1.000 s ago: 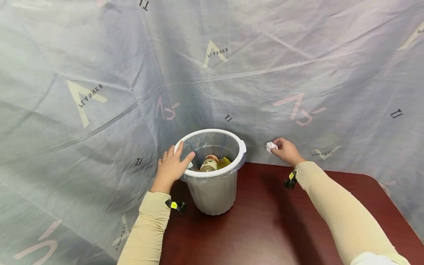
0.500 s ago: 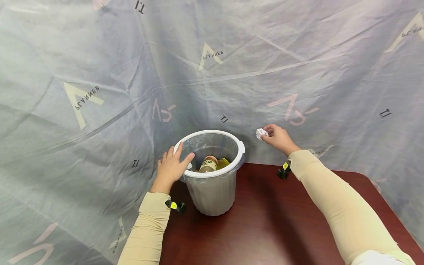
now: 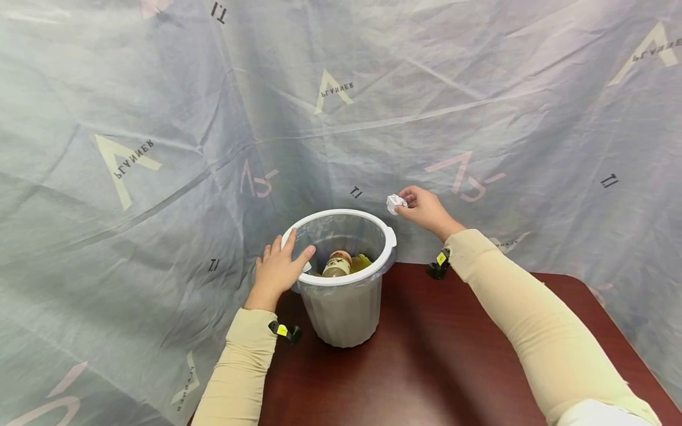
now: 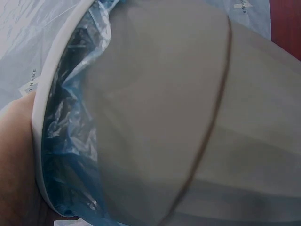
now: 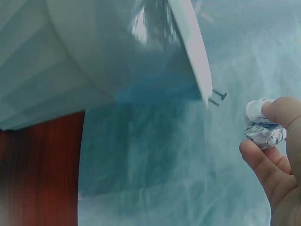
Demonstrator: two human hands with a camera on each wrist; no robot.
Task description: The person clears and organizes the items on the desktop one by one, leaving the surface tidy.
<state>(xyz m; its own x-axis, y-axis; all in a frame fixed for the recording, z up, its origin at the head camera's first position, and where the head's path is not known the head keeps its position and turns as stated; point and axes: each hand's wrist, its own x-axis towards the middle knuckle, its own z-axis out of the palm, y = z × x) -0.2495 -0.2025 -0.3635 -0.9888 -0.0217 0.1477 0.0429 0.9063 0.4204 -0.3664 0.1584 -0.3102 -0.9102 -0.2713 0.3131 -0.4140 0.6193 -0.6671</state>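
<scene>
A crumpled paper ball (image 3: pixel 395 204) is pinched between the thumb and fingers of my right hand (image 3: pixel 426 210), held in the air to the right of the bin and higher than its rim. The right wrist view shows the same white paper ball (image 5: pixel 264 123) in the fingertips, apart from the bin. My left hand (image 3: pixel 277 269) rests with spread fingers on the left side of the white rim of the grey trash bin (image 3: pixel 341 310). Inside the lined bin lie a bottle (image 3: pixel 338 264) with a pale label and something yellow (image 3: pixel 361 262).
The bin stands on a dark red table (image 3: pixel 426 355) near its back left. Grey printed cloth (image 3: pixel 298 148) hangs behind and to the left. A blue-tinted plastic liner (image 4: pixel 77 122) folds out under the rim.
My right hand has moved left and upward with the paper ball, closer to the bin. The left hand keeps its place on the rim.
</scene>
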